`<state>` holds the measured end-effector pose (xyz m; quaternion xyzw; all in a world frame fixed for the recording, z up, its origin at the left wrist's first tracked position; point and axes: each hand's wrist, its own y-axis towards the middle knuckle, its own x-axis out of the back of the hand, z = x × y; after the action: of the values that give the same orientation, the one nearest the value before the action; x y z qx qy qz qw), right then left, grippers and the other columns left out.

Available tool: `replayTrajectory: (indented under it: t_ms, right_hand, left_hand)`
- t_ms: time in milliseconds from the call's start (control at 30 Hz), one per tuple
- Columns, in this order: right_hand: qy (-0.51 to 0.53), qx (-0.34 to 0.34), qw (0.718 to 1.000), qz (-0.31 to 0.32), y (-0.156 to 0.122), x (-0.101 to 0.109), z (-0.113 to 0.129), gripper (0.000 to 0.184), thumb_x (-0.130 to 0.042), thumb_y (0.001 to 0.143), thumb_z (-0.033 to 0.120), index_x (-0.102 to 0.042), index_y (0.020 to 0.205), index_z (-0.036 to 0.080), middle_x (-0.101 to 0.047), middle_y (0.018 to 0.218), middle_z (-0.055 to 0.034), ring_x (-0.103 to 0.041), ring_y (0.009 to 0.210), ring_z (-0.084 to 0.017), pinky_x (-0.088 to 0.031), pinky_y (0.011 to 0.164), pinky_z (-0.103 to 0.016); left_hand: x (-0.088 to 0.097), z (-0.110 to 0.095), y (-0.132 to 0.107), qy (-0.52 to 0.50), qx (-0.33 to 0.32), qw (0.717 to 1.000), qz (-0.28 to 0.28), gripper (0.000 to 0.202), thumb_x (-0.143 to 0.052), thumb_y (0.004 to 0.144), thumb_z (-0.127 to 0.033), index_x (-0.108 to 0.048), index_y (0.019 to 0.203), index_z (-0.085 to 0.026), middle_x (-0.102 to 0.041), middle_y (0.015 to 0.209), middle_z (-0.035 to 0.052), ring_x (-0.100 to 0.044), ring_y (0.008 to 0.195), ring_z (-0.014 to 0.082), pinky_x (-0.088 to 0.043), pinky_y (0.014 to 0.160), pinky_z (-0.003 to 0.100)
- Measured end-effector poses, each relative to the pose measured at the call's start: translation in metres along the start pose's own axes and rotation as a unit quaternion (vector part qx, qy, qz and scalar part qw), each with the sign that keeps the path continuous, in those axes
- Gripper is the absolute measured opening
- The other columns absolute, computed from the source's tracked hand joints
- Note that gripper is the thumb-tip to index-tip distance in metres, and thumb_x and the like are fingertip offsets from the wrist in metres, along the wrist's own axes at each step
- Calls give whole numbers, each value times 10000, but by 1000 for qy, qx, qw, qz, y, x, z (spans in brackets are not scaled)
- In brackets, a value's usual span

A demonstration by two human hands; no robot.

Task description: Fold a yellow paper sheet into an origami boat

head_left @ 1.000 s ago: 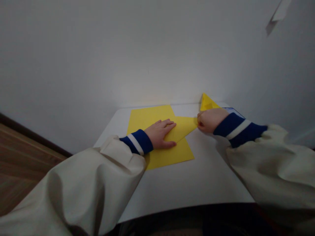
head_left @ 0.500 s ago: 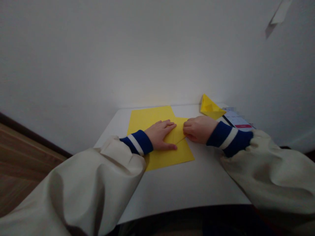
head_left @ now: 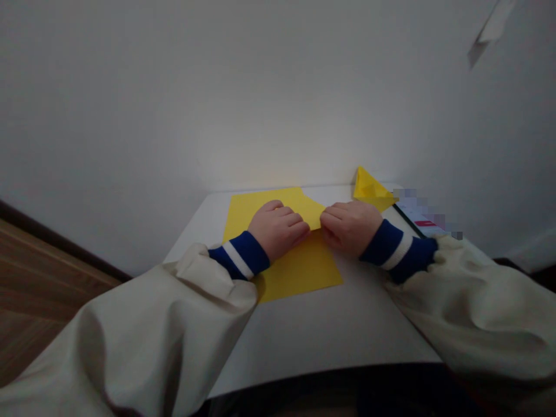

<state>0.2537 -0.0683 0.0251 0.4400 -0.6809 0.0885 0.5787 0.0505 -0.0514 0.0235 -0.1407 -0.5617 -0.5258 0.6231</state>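
Note:
Both hands pinch a smaller piece of yellow paper (head_left: 313, 213), its near edge raised slightly above a flat yellow sheet (head_left: 299, 279). My left hand (head_left: 278, 229) has its fingers curled at the piece's left part, over the sheet. Opposite it, my right hand (head_left: 350, 227) grips the piece's right end, just past the sheet's right edge. The fingertips and part of the smaller piece are hidden behind the hands, so I cannot tell how it is folded.
Behind my right hand stands a folded yellow paper boat (head_left: 372, 191). A device with a lit screen (head_left: 419, 211), partly blurred out, lies right of it. The white table (head_left: 321, 336) meets a pale wall (head_left: 278, 92) at the back. Wood panelling (head_left: 39, 295) is at far left.
My left hand has gone from lying flat with fingers spread to curled and gripping the paper. The smaller piece's near edge has lifted; my right hand has shifted slightly left.

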Motion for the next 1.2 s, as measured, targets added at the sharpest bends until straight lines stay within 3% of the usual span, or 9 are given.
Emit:
replayTrajectory:
  t_ms: [167, 467, 1200]
  right_hand:
    - [21, -27, 999, -40, 4, 2, 7, 218, -393, 812, 241, -592, 765, 167, -607, 705, -57, -462, 610, -148, -196, 538, -296]
    - [57, -15, 995, -78, 7, 2, 10, 193, -414, 790, 239, -593, 766, 171, -603, 703, -50, -454, 620, -149, -229, 550, -286]
    - [54, -146, 988, -14, -11, -13, -21, 78, -479, 744, 230, -548, 722, 200, -639, 771, -34, -558, 737, -173, -330, 590, -271]
  left_hand:
    - [2, 0, 2, 20, -18, 999, -29, 287, -398, 910, -354, -607, 783, -205, -649, 748, 9, -555, 693, 147, -339, 640, 317]
    - [1, -2, 4, 34, -12, 999, -30, 250, -419, 887, -293, -572, 720, -188, -614, 698, 6, -526, 628, 136, -315, 565, 295]
    - [-14, 8, -17, -12, 80, 997, 6, 223, -424, 885, -306, -587, 772, -203, -597, 824, 11, -525, 647, 123, -294, 496, 233]
